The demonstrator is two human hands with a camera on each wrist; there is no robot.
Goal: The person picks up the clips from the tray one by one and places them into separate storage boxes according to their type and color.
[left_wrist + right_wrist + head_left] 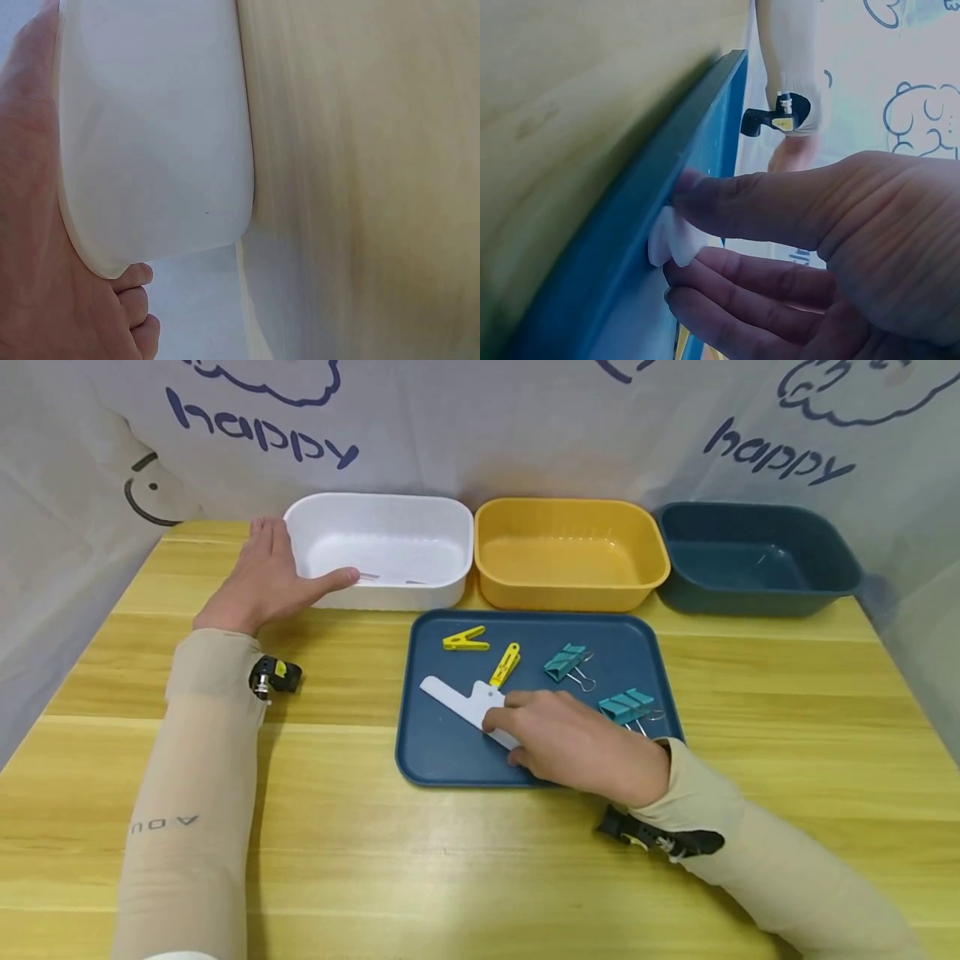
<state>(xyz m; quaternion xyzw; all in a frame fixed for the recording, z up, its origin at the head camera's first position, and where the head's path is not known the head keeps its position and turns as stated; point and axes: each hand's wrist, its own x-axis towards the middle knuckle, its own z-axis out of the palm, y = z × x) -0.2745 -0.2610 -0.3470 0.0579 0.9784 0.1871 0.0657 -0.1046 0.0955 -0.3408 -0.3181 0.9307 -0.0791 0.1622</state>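
Note:
My right hand [566,739] pinches a long white bag clip [453,700] lying over the blue tray [442,768]. In the right wrist view, the thumb and fingers meet at the white clip's end [673,236], close to the tray surface. My left hand [273,581] rests at the left end of the white bin [390,597], its thumb reaching over the front rim and its fingers extended along the side. Beside the clip on the tray lie two yellow clothespins [466,639] and two teal binder clips [566,662].
A yellow bin [570,597] and a dark teal bin [757,602] stand in a row right of the white one, along the back of the wooden table [337,827]. Behind them hangs a pale printed cloth [525,427]. Slim grey pieces show inside the white bin.

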